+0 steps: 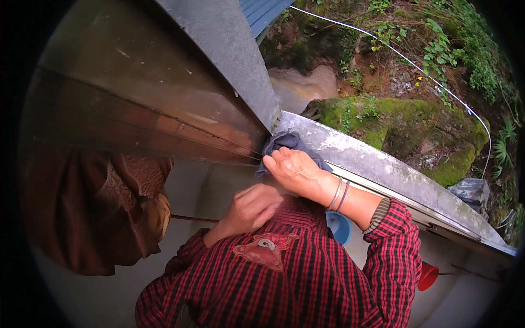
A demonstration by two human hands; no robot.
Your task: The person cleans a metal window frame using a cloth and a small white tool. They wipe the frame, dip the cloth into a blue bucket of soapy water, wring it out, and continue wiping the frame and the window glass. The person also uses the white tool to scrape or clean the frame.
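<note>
My right hand (pixel 293 166) grips a dark blue-grey cloth (pixel 289 140) and presses it into the corner where the window frame meets the sill. Part of the cloth trails along the sill track, under my wrist. My left hand (pixel 255 208) hovers in front of my chest with its fingers curled; its fingertips are hidden, so whether it holds anything is unclear. A dark tinted window pane (pixel 164 94) extends to the left and mirrors a hand faintly. The worn, white-patched outer sill (pixel 361 160) runs off to the lower right, beside the light-coloured window track (pixel 381 190).
Brown curtain fabric (pixel 94 213) hangs at the left. Below my right forearm is a blue bucket (pixel 339 229); a red plastic container (pixel 427 276) sits farther right. Outside are a mossy boulder (pixel 410 131), a white hose or cable (pixel 393 48) and a blue corrugated sheet (pixel 266 14).
</note>
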